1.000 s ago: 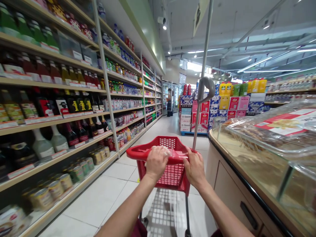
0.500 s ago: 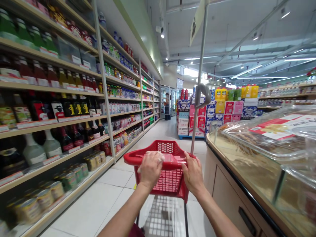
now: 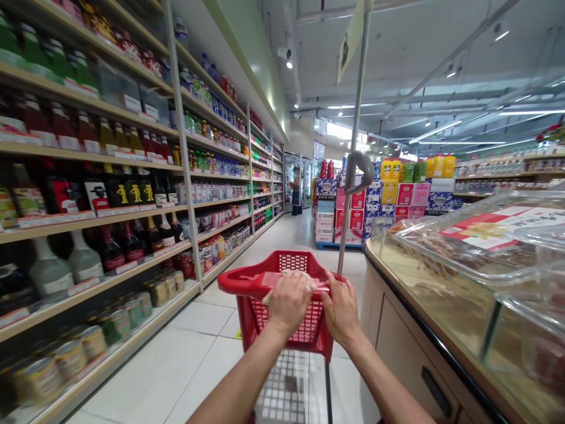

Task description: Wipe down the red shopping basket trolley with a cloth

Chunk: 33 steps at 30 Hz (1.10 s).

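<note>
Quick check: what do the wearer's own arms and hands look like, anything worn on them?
The left hand and right hand are ungloved, with no ring discernible. The left forearm and right forearm are bare: no sleeve shows in frame, and neither wrist carries a watch or bracelet.

The left hand [image 3: 289,301], at six o'clock, is bare. The right hand [image 3: 342,306], nearer five o'clock, is bare too. Each one has a round back and gets thin at the wrist. The left arm [image 3: 249,371] comes in between six and seven o'clock, the right arm [image 3: 384,377] at five o'clock. Both are bare and get fatter toward the bottom edge. Close to six o'clock a tiny bit of dark red cloth [image 3: 252,418] peeks in, too small to tell what it is.
</note>
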{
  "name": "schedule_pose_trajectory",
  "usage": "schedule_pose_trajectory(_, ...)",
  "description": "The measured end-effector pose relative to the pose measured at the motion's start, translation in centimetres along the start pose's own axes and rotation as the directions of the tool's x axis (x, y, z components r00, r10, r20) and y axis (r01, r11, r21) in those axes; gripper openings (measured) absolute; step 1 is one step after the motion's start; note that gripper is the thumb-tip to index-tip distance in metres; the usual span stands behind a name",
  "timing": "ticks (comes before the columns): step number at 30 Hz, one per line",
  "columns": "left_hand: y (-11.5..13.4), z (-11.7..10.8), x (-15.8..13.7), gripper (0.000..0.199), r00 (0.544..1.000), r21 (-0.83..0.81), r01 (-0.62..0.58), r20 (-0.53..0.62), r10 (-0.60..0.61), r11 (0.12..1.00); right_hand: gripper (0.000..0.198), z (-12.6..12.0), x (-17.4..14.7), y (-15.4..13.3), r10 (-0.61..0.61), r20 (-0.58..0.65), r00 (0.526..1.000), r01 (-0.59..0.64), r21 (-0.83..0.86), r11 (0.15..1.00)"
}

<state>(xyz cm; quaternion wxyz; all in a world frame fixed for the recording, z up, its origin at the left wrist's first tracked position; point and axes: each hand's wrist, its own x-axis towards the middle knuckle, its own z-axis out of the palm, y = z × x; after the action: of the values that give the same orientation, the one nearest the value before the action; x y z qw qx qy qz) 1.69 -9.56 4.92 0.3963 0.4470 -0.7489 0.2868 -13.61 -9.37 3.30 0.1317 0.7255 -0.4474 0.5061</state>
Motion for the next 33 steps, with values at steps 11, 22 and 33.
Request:
schedule_pose_trajectory(11, -4.1, -2.4, -1.7, 0.028, 0.987, 0.058, 0.115, -0.116, -0.107, 0.992, 0.045, -0.2, -0.3, -0.3, -0.024, 0.017, 1.000, 0.024, 0.014, 1.000)
schedule_pose_trajectory(22, -0.9, -0.9, -0.6, 0.030, 0.997, -0.033, -0.081, 0.016, 0.082, 0.996, 0.043, -1.2, -0.1, 1.5, -0.046, 0.079, 0.996, 0.044, 0.020, 0.999)
schedule_pose_trajectory(33, 4.7, 0.8, 1.5, 0.026, 0.999, -0.043, 0.009, 0.051, -0.007, 0.999, 0.043, -1.4, -0.1, 2.5, 0.104, -0.074, 0.992, -0.103, 0.023, 0.994)
